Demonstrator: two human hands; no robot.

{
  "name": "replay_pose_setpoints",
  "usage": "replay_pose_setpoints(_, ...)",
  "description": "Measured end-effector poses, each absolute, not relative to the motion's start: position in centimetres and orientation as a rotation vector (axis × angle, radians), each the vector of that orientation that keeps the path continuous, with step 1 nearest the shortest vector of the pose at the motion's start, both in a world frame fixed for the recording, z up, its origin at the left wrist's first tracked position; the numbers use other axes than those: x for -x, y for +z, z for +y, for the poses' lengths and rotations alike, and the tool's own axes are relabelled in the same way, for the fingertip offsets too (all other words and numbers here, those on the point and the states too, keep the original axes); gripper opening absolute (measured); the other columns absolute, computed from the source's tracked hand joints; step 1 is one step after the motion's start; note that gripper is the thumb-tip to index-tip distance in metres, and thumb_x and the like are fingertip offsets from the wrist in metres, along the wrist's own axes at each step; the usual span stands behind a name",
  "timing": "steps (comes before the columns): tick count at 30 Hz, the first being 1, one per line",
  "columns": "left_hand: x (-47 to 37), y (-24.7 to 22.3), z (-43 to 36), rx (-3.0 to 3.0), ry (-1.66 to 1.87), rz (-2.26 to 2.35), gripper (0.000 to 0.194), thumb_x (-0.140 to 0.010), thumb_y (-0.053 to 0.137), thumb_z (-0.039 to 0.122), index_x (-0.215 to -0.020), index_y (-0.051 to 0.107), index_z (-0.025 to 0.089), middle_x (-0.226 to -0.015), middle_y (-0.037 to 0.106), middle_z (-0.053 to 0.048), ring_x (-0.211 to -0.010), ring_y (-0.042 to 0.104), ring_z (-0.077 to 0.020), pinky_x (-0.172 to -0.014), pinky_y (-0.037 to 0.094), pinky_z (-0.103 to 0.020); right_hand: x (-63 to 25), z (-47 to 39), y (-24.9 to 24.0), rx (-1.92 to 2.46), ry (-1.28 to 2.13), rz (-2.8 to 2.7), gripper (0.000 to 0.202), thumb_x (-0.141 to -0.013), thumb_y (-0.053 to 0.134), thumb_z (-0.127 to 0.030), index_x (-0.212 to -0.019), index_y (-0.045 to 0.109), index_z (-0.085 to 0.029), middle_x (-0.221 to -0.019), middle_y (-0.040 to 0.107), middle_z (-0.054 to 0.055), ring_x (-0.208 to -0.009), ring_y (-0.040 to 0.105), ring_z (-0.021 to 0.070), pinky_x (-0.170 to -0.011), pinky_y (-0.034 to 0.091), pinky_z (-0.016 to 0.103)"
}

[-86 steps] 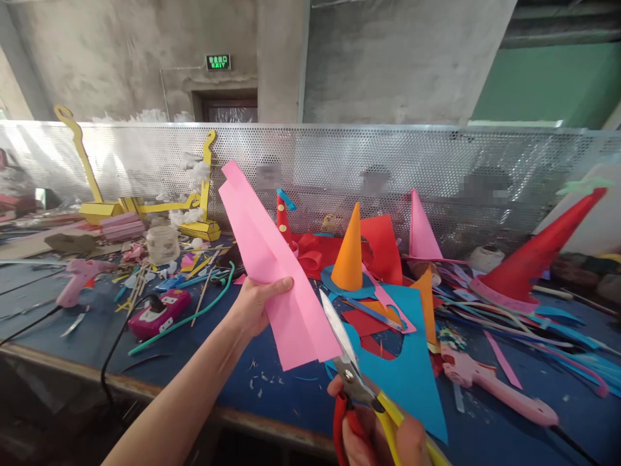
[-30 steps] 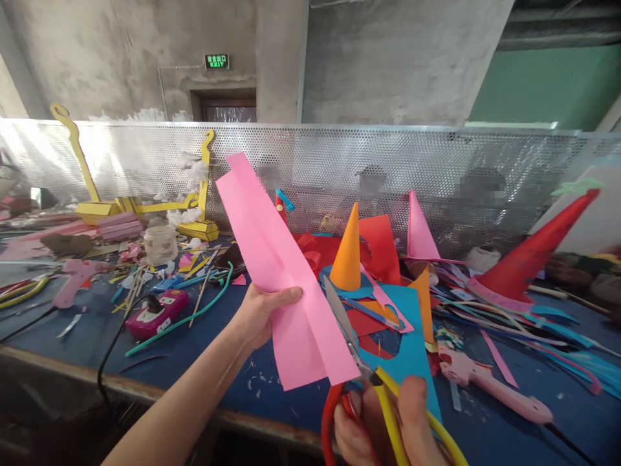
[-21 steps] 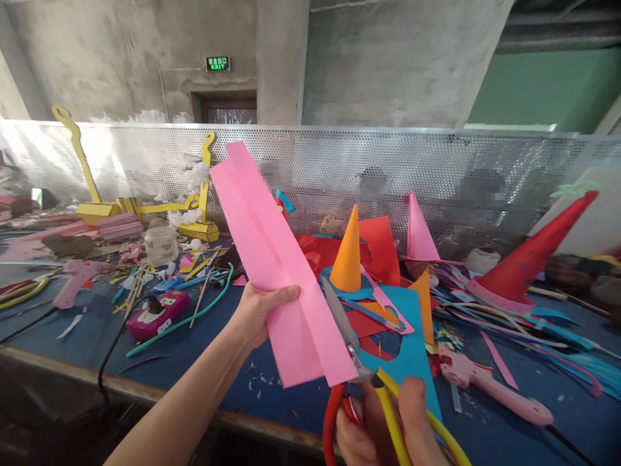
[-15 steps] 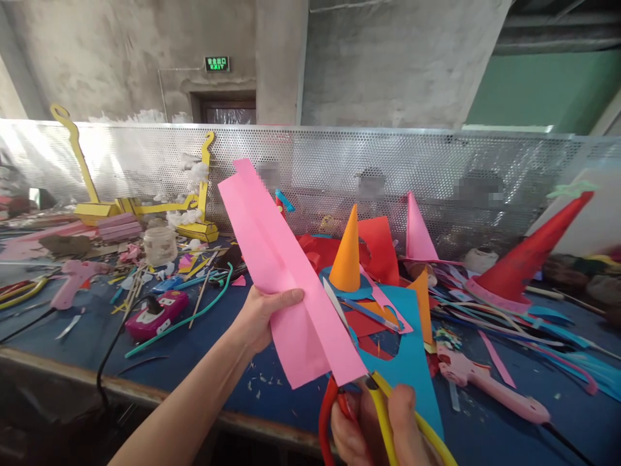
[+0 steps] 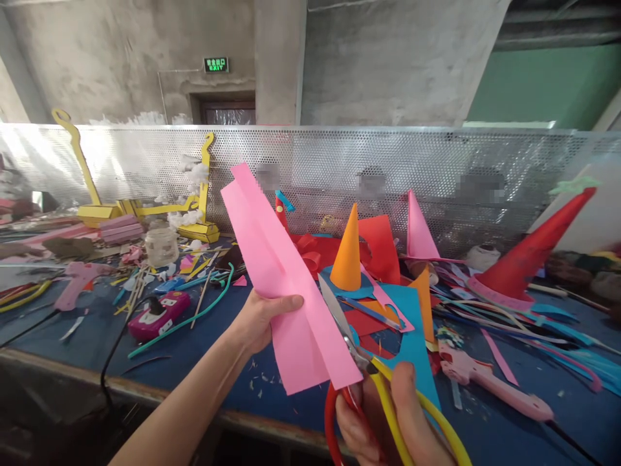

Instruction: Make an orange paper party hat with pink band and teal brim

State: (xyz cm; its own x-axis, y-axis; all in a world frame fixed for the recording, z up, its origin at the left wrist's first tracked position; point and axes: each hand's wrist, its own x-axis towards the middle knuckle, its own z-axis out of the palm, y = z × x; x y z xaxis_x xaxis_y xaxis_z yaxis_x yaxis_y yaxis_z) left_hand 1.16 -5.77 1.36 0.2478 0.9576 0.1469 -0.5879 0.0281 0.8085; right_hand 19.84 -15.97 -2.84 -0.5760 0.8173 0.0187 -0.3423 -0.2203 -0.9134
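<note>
A folded pink sheet [image 5: 286,272], likely foam or felt, is pinched in my left hand [image 5: 266,317], thumb on its front face. A narrower strip runs along its right side. My right hand [image 5: 388,414] grips a pair of scissors [image 5: 361,356] with one red and one yellow handle loop. One blade shows beside the strip's right edge; the other is hidden behind the pink sheet. Behind the scissors stands an orange cone [image 5: 347,255] on a blue base, beside a blue sheet [image 5: 412,349] with cut-outs.
A pink glue gun [image 5: 495,382] lies at right, another glue gun [image 5: 77,285] at left. A magenta power socket [image 5: 159,315] trails a black cord. A red cone hat [image 5: 528,259], a pink cone [image 5: 420,230], a glass jar [image 5: 161,246] and scraps cover the blue table; a perforated metal panel [image 5: 330,155] stands behind.
The scissors have shifted slightly right at the handles, and more of their blade and pivot shows beside the pink sheet. My left hand has barely moved.
</note>
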Motion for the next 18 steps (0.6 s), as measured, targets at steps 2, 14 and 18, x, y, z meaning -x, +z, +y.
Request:
replay_pose_setpoints(2,-1.3,1.4,-5.7,-0.899,1.284,0.521,0.045,-0.052,0.089,0.015,-0.093,0.071,0.012,-0.083,0.075,-0.007,-0.07,0.07,-0.0216,-0.074,0.06,-0.037,-20.0,-16.0,-2.7,0.65,1.887,-1.214,0.08,-0.073,0.021,-0.09,-0.065,0.049,-0.016,-0.052,0.036,-0.005,-0.037,0.023,0.0041,-0.034,0.012,0.018)
replay_pose_setpoints(14,-1.6,1.3,-5.8,-0.922,1.236,0.512,0.041,-0.053,0.089,0.015,-0.09,0.071,0.012,-0.088,0.075,-0.009,-0.071,0.07,-0.0212,-0.073,0.06,-0.037,-19.9,-15.9,-2.7,0.784,1.835,-1.205,0.084,-0.064,0.02,-0.096,-0.068,0.049,-0.017,-0.056,0.039,-0.005,-0.037,0.027,0.0038,-0.038,0.014,0.022)
replay_pose_setpoints(18,-1.7,1.3,-5.9,-0.93,1.21,0.507,0.041,-0.055,0.088,0.015,-0.092,0.071,0.012,-0.084,0.074,-0.008,-0.071,0.07,-0.0212,-0.073,0.06,-0.037,-19.9,-16.2,-2.3,0.905,1.831,-1.171,0.078,-0.069,0.023,-0.093,-0.063,0.046,-0.018,-0.049,0.034,-0.006,-0.034,0.025,0.0036,-0.034,0.009,0.022)
